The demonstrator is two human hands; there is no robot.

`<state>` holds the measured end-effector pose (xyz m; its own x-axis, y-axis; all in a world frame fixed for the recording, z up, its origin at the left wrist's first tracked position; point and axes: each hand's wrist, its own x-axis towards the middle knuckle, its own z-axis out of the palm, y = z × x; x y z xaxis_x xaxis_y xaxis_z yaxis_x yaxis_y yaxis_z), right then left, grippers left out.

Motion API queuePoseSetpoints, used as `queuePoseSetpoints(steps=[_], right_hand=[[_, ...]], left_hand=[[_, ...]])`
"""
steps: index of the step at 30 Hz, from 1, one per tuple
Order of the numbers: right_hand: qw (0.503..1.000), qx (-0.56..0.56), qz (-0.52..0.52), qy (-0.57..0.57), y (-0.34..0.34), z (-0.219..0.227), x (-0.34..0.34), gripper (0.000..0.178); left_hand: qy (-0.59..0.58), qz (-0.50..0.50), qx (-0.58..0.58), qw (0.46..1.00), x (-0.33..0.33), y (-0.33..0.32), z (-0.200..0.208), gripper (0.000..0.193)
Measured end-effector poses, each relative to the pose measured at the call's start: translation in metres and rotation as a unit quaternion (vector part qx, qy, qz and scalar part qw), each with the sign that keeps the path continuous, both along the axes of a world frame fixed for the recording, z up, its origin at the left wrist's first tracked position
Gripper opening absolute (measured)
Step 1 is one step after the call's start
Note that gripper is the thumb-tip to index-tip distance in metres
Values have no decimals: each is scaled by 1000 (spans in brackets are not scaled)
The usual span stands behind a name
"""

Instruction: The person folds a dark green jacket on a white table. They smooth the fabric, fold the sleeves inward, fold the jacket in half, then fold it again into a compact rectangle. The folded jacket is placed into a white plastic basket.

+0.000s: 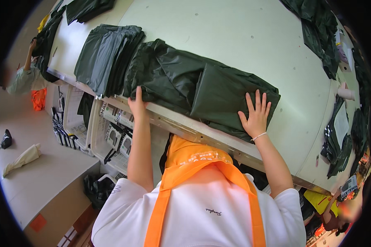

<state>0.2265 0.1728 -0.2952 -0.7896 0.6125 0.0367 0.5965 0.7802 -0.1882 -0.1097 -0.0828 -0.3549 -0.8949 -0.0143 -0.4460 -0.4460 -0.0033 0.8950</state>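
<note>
A dark green folded garment (pixel 173 74) of smooth, thin cloth lies lengthwise along the near edge of the white table. Its left end looks gathered, and a flatter folded panel covers the right part. My left hand (pixel 138 104) grips the garment's near edge at that left end, thumb on top; the other fingers are mostly hidden. On the right end my right hand (pixel 256 114) lies flat, fingers spread, pressing the cloth. Just left of the garment stands a neat stack of folded dark green garments (pixel 105 57), which neither hand touches.
White baskets (pixel 95 127) with packaged goods hang below the table edge (pixel 185 131). More dark garments (pixel 317 33) lie at the far right, near a paper sheet (pixel 341 123). One person (pixel 24 80) is at the left, another (pixel 332 208) at the lower right.
</note>
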Motion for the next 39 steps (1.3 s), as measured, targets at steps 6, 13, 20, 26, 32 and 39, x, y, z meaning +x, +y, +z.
queuePoseSetpoints(steps=[6, 13, 20, 26, 32, 39], right_hand=[[1000, 2, -12, 27, 2, -2, 4, 64], [999, -1, -33, 27, 2, -9, 14, 63], [949, -190, -33, 248, 27, -25, 51, 42], [872, -125, -212, 424, 89, 26, 70, 51], [963, -185, -166, 105, 91, 3, 100, 54], [895, -318, -247, 190, -65, 0, 149, 50]], left_hand=[[-170, -31, 275, 946, -45, 19, 38, 24], [290, -320, 103, 896, 116, 90, 168, 19], [511, -653, -172, 531, 259, 138, 61, 39], [551, -664, -234, 447, 270, 148, 52, 30], [629, -593, -254, 433, 262, 145, 62, 31], [275, -727, -141, 614, 209, 95, 104, 49]])
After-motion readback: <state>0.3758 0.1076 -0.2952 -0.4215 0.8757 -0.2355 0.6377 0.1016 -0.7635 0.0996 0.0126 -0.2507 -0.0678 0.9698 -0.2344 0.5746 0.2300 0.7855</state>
